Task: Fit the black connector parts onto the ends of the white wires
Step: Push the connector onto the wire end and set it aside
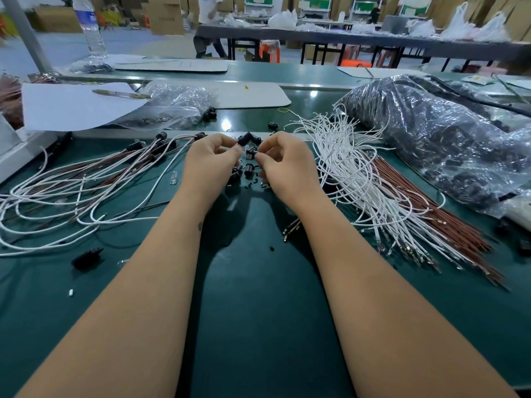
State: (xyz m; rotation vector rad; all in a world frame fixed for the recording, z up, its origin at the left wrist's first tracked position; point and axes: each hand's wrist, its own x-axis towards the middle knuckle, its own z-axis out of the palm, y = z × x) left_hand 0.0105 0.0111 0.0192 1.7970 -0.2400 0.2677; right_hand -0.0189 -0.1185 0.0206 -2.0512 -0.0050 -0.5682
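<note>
Both hands meet above the dark green work mat (pixel 258 311), close to the eyes and over the loose stock, probably so that small pieces can be picked and joined without reaching; the left hand (pixel 208 159) curls its fingers and pinches a small black cylindrical plastic connector part (pixel 245 138) between thumb and forefinger, raised at its 1 o'clock; the right hand (pixel 283 162) is likewise curled, its fingertips nipping a second small black connector piece (pixel 252 153) at its 9 o'clock; whether a wire end sits between them I cannot tell.

A scatter of spare black connector parts (pixel 244 170) lies directly under the hands; the bundle of bare white wires (pixel 353 179) fans out at 3 o'clock, within easy reach; the white wires already capped in black (pixel 94 182) are laid aside at 9 o'clock, seemingly as finished work; the connectors look stubby, matt, barrel-shaped.
</note>
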